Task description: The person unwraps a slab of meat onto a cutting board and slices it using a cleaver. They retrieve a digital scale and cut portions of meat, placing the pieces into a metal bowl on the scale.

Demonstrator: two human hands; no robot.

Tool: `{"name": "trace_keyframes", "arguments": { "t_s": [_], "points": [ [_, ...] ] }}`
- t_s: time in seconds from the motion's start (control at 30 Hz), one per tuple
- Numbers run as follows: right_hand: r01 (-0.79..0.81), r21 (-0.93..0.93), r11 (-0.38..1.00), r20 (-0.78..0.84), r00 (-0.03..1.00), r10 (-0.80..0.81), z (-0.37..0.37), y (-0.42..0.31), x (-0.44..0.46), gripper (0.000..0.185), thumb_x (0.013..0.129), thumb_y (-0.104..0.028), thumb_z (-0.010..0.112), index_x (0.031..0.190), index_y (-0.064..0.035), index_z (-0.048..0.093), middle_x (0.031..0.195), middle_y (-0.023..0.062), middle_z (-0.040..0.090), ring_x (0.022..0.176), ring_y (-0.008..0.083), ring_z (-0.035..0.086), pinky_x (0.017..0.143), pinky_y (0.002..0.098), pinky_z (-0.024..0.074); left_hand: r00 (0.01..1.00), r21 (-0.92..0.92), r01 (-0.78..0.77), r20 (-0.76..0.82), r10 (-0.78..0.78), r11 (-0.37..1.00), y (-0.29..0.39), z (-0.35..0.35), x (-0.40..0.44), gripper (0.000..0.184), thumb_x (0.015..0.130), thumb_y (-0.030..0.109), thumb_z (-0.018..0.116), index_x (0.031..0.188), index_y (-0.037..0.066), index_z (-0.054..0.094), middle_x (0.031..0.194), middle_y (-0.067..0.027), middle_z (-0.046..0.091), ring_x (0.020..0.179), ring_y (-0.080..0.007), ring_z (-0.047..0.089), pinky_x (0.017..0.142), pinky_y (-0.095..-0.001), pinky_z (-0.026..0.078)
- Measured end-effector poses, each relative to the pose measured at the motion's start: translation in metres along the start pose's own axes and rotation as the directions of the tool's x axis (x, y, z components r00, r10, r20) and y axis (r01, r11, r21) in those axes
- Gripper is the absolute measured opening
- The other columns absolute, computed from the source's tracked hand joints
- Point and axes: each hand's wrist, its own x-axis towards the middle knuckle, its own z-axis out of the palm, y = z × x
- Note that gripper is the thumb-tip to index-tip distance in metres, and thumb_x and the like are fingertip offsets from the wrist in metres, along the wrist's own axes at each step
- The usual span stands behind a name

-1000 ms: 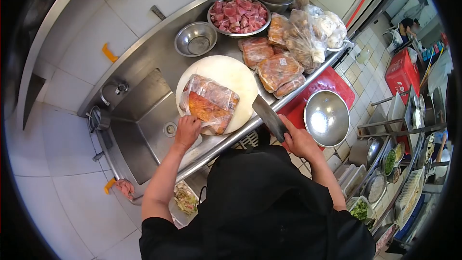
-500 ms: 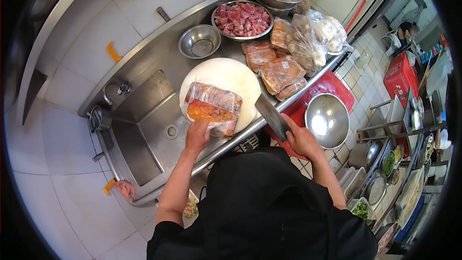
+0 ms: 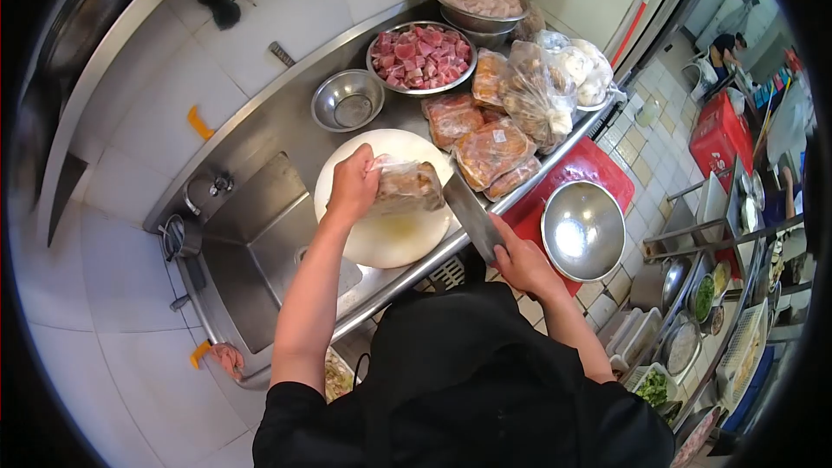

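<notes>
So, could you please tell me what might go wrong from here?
The clear plastic packet of brownish food could slip, since the left hand has its grip at one end only. The broad grey metal cleaver in the right hand appears to have its blade close to that packet, so it might nick the plastic. The round white cutting board shows a yellowish smear, possibly slick if wet.

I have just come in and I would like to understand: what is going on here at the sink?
A person in black is handling a plastic-wrapped package. The left hand holds it tilted over the round white board; whether it touches the board is hard to tell. The right hand grips a cleaver, its blade near the board's edge. More wrapped packages lie on the counter, near a bowl of red meat pieces.
</notes>
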Motion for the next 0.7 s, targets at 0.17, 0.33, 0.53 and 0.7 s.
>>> {"name": "trace_keyframes", "arguments": {
  "t_s": [0.17, 0.33, 0.53, 0.7],
  "points": [
    [0.016, -0.061, 0.998, 0.063, 0.998, -0.012, -0.02, 0.007, 0.009, 0.069, 0.104, -0.017, 0.053, 0.167, -0.0191, 0.027, 0.09, 0.0328, 0.071, 0.089, 0.0512, 0.07, 0.087, 0.0596, 0.0527, 0.967, 0.014, -0.23, -0.111, 0.23, 0.973, 0.028, 0.032, 0.019, 0.032, 0.096, 0.01, 0.07, 0.082, 0.002, 0.042, 0.068, -0.0211, 0.041, 0.061, -0.0314, 0.039, 0.058, -0.0412, 0.038],
    [0.037, -0.041, 0.998, 0.07, 0.997, -0.034, -0.036, 0.013, 0.0, 0.069, 0.103, -0.017, 0.055, 0.167, -0.0221, 0.028, 0.092, 0.0274, 0.074, 0.09, 0.0477, 0.072, 0.086, 0.0569, 0.0536, 0.999, 0.023, -0.031, -0.019, 0.032, 0.999, 0.058, -0.003, -0.01, 0.029, 0.092, 0.007, 0.072, 0.084, 0.001, 0.045, 0.07, -0.0208, 0.047, 0.064, -0.0378, 0.043, 0.06, -0.0429, 0.043],
    [0.014, 0.023, 1.0, 0.189, 0.982, -0.018, -0.06, 0.023, -0.006, 0.068, 0.104, -0.019, 0.055, 0.167, -0.0245, 0.029, 0.098, 0.0313, 0.072, 0.093, 0.0504, 0.069, 0.088, 0.0589, 0.0521, 0.988, -0.066, 0.049, -0.144, -0.058, 0.997, 0.031, -0.006, 0.028, 0.043, 0.094, 0.012, 0.077, 0.075, 0.002, 0.04, 0.067, -0.0116, 0.033, 0.066, -0.0168, 0.033, 0.057, -0.0348, 0.036],
    [0.04, -0.007, 0.999, 0.083, 0.996, -0.039, -0.067, 0.031, -0.01, 0.068, 0.103, -0.018, 0.055, 0.166, -0.0242, 0.031, 0.099, 0.0297, 0.073, 0.092, 0.0498, 0.07, 0.087, 0.0577, 0.0531, 0.974, -0.041, -0.02, -0.228, 0.01, 0.999, 0.05, -0.025, 0.003, 0.046, 0.094, 0.009, 0.078, 0.073, 0.005, 0.037, 0.065, -0.0022, 0.033, 0.066, -0.0128, 0.03, 0.056, -0.0328, 0.033]
  ]
}}
